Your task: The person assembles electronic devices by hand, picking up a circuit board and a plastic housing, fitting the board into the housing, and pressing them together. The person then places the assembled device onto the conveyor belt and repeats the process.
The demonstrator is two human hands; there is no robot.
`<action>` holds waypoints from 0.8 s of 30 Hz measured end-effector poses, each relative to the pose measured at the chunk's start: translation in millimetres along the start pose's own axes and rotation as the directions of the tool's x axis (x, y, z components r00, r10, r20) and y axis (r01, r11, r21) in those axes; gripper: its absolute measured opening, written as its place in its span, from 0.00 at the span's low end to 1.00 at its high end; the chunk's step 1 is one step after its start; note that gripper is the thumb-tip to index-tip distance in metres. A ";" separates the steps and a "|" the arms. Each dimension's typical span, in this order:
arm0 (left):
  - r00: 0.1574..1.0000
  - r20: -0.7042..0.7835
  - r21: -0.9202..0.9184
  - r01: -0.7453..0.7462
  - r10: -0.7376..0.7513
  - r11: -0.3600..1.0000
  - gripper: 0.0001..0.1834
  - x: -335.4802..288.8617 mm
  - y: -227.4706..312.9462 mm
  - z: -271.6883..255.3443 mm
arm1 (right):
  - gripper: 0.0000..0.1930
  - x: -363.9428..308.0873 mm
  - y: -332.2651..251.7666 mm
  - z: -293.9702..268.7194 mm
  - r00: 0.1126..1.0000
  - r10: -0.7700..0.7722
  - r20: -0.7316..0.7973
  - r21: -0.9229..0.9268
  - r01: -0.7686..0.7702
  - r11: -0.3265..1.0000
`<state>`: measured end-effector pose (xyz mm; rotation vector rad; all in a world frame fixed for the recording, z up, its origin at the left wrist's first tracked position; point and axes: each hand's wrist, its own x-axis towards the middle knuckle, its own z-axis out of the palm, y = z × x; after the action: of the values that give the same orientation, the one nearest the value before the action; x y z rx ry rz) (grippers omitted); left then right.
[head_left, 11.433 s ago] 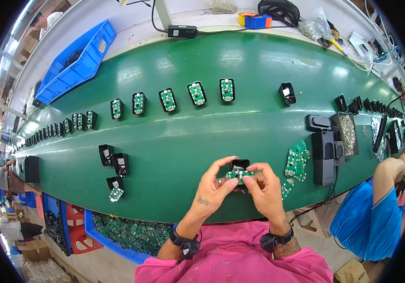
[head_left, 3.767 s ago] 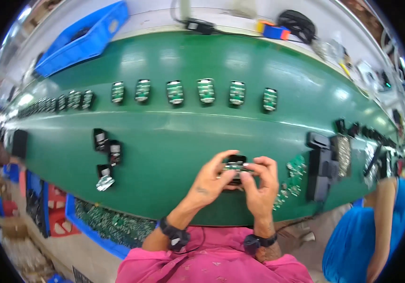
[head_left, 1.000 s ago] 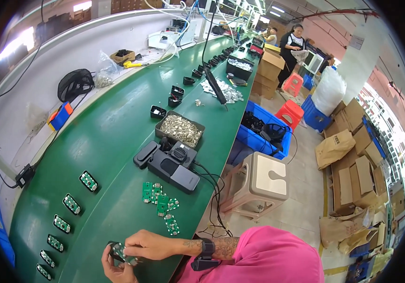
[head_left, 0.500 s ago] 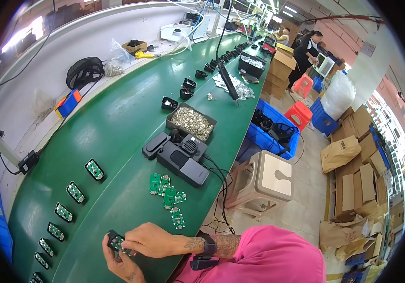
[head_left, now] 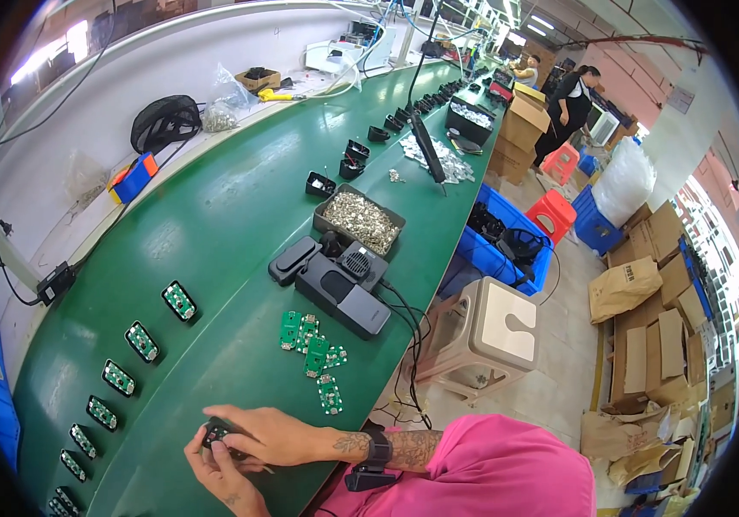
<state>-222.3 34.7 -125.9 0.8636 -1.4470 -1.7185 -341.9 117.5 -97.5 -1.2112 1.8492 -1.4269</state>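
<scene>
Near the front edge of the green bench, my left hand (head_left: 221,476) is closed around a small black plastic casing (head_left: 216,428). From the other side my right hand (head_left: 273,438) grips the same casing, fingers bent over its top. The fingers cover most of its inside, so I cannot make out how the circuit board sits in it. Several loose green circuit boards (head_left: 315,354) lie in a pile beyond my right hand. Along the left runs a row of black casings with boards in them, the farthest casing (head_left: 179,301) standing apart from the pile.
Past the loose boards are a dark grey device (head_left: 344,297) with cables and a tray of small metal parts (head_left: 361,200). A black screwdriver-like tool (head_left: 427,148) hangs over the bench. To the right stand a beige stool (head_left: 500,327) and a blue crate (head_left: 535,276). People stand farther off.
The casing has turned in my hands; its green board, plain before, is now mostly covered by my fingers. The view has shifted slightly.
</scene>
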 end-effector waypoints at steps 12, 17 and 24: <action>0.961 -0.035 0.129 -0.269 0.276 0.954 0.13 0.2 -18.6 -6.1 | 0.21 5.1 2.1 4.9 0.995 -0.073 0.067 0.325 0.047 0.944; 0.969 -0.088 0.136 -0.217 0.230 0.967 0.13 1.5 -5.8 1.3 | 0.24 7.9 -5.1 1.3 0.988 -0.026 0.155 0.227 -0.010 0.974; 0.978 -0.115 0.071 -0.167 0.175 0.983 0.16 -4.0 -2.0 -3.9 | 0.28 16.0 -21.0 6.3 0.935 -0.337 0.113 -0.382 0.353 0.854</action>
<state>-217.1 36.3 -128.3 0.8347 -1.4547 -1.4771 -337.2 99.4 -77.8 -1.8402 2.0298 -1.2115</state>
